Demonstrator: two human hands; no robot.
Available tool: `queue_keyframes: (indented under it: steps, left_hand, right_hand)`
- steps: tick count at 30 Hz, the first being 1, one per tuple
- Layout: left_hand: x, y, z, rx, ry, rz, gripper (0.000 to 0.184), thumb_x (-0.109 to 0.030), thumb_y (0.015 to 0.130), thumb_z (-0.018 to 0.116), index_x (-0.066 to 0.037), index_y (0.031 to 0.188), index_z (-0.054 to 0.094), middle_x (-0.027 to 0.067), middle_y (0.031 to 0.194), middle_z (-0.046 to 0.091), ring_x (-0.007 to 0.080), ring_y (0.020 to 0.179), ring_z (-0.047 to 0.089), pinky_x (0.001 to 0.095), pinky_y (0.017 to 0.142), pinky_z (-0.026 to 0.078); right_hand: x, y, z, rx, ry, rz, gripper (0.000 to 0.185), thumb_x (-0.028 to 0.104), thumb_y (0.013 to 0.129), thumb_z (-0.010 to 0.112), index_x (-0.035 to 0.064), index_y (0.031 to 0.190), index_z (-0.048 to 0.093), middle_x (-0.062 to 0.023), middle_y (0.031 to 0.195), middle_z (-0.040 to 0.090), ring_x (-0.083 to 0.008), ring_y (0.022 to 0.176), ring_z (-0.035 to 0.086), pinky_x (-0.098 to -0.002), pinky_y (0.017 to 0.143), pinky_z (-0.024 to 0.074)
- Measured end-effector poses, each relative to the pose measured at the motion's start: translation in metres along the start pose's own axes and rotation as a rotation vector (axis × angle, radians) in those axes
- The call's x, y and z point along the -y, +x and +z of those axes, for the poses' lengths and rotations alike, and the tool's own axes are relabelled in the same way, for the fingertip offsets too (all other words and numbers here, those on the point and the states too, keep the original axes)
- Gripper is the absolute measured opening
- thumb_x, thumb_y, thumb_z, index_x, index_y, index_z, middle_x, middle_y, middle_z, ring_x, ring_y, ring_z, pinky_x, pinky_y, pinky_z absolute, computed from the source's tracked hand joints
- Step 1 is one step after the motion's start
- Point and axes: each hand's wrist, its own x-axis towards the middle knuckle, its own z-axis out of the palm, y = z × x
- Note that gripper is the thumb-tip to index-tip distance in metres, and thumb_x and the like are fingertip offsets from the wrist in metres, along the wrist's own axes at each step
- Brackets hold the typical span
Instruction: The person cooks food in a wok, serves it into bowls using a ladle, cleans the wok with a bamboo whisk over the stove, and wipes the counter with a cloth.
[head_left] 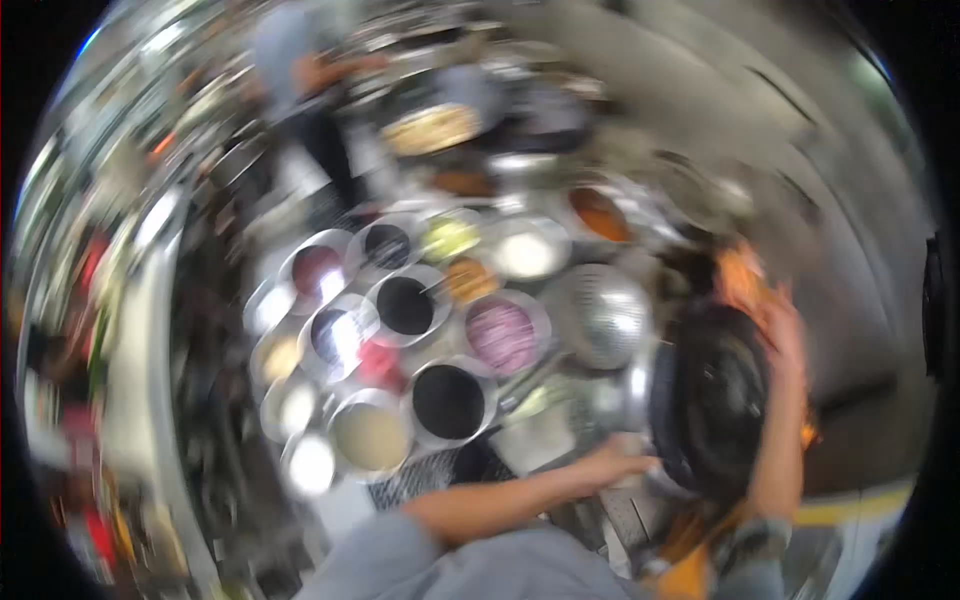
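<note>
The wok is looking like dark metal, its blackened inside shining glossily with small pale glints. The strainer is showing bright, polished-looking metal, pierced with many tiny holes. The bowl is displaying a smooth silvery metal rim, while its purple shreds are looking coarse. Pale liquid is appearing smooth. The dark mat is presenting a rough, gridded surface, blur hiding its material. 2 shirts, the wearer's and the co-worker's, are looking like matt cloth. The wall is gleaming dully, like smooth metal.
</note>
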Motion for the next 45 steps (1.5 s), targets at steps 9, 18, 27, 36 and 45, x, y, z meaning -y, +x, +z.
queue_keyframes:
  steps: [9, 18, 27, 36, 45]
  left_hand:
    - [0.029, -0.068, -0.109, -0.619, 0.660, -0.199, 0.081, -0.047, 0.077, 0.084, 0.001, 0.135, 0.055, 0.0254, 0.124, 0.065, 0.0371, 0.117, 0.063, 0.0426, 0.099, 0.051]
    - [0.043, -0.065, -0.114, -0.613, 0.804, -0.129, 0.074, -0.054, 0.076, 0.080, -0.007, 0.131, 0.060, 0.0208, 0.119, 0.069, 0.0389, 0.112, 0.066, 0.0464, 0.096, 0.052]
    - [0.007, -0.066, -0.052, -0.897, 1.341, 0.054, 0.078, -0.044, 0.073, 0.086, -0.013, 0.138, 0.055, 0.0165, 0.123, 0.064, 0.0379, 0.110, 0.062, 0.0473, 0.090, 0.051]
    - [-0.034, -0.019, 0.092, -0.447, 1.327, 0.641, 0.047, -0.029, 0.086, 0.078, -0.016, 0.130, 0.066, 0.0129, 0.133, 0.058, 0.0337, 0.119, 0.054, 0.0466, 0.097, 0.044]
    - [-0.021, -0.014, 0.135, -0.265, 1.297, 0.695, 0.046, -0.022, 0.082, 0.080, -0.007, 0.124, 0.067, 0.0183, 0.126, 0.061, 0.0380, 0.117, 0.056, 0.0489, 0.100, 0.045]
  right_hand:
    - [-0.023, 0.124, 0.090, -0.097, -0.051, 0.126, 0.007, 0.008, 0.089, 0.060, 0.0088, 0.095, 0.060, -0.0037, 0.065, 0.054, -0.0122, 0.047, 0.048, -0.0295, 0.038, 0.0339]
    - [0.037, 0.073, 0.040, 0.432, 1.594, 0.215, 0.013, -0.002, 0.087, 0.058, 0.0029, 0.088, 0.047, -0.0036, 0.079, 0.051, -0.0116, 0.065, 0.058, -0.0243, 0.049, 0.0384]
    - [0.053, -0.111, -0.056, 0.431, 1.519, 0.038, 0.035, 0.004, 0.098, 0.054, -0.0143, 0.123, 0.039, -0.0072, 0.096, 0.050, -0.0081, 0.073, 0.058, -0.0228, 0.050, 0.0410]
    - [-0.011, -0.260, -0.146, 0.126, 1.179, 0.213, 0.037, 0.011, 0.098, 0.057, -0.0108, 0.127, 0.050, -0.0072, 0.093, 0.059, -0.0060, 0.063, 0.056, -0.0225, 0.037, 0.0394]
    - [-0.061, -0.347, -0.186, -0.039, 0.651, 0.149, 0.019, 0.009, 0.092, 0.063, 0.0046, 0.110, 0.058, -0.0010, 0.077, 0.057, -0.0045, 0.054, 0.051, -0.0195, 0.038, 0.0369]
